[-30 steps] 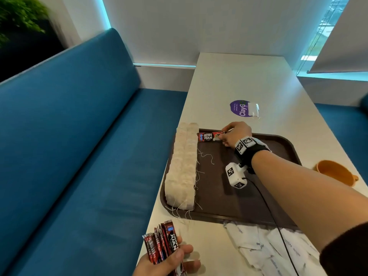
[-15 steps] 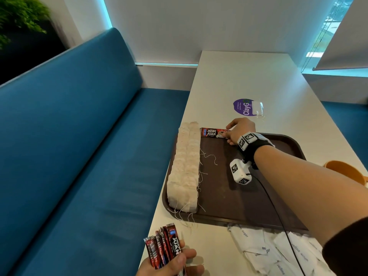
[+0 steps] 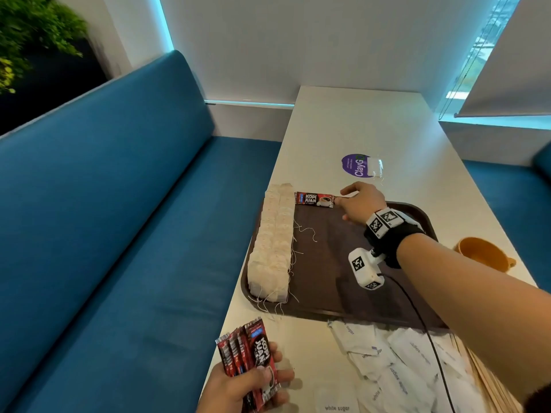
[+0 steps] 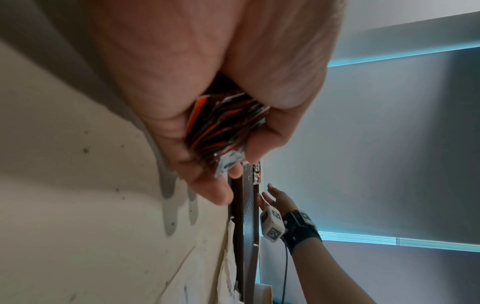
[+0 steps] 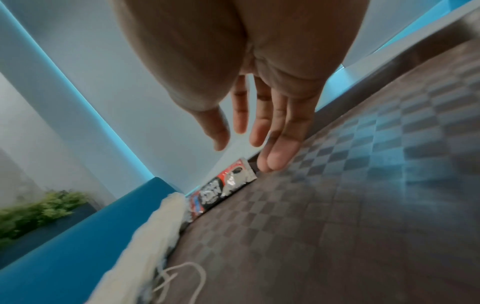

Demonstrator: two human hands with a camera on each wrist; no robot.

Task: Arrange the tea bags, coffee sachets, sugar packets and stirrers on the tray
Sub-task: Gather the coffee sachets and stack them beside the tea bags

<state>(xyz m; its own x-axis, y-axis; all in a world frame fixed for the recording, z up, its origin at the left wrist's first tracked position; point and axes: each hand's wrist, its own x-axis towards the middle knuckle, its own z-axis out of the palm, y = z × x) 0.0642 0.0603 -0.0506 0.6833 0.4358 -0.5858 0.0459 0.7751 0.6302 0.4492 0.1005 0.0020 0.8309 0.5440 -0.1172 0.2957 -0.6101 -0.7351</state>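
A dark brown tray [image 3: 322,272] lies on the white table. A long row of tea bags [image 3: 272,248] runs along its left edge. One red coffee sachet [image 3: 314,199] [image 5: 223,183] lies flat at the tray's far rim, next to the tea bags. My right hand [image 3: 357,204] [image 5: 254,131] hovers just right of that sachet, fingers straight, holding nothing. Near the table's front edge my left hand [image 3: 253,386] [image 4: 228,144] grips a fan of several coffee sachets [image 3: 253,353]. White sugar packets [image 3: 387,362] lie heaped in front of the tray.
An orange cup [image 3: 483,256] stands right of the tray. A purple sticker [image 3: 356,163] with a small clear packet [image 3: 375,166] lies beyond the tray. Pale wooden stirrers [image 3: 489,386] show under my right forearm. A blue bench [image 3: 119,234] runs along the table's left side.
My right hand has let go of the coffee sachet at the tray's far rim and opened, drawing back slightly to the right. The left hand still holds its fan of sachets.
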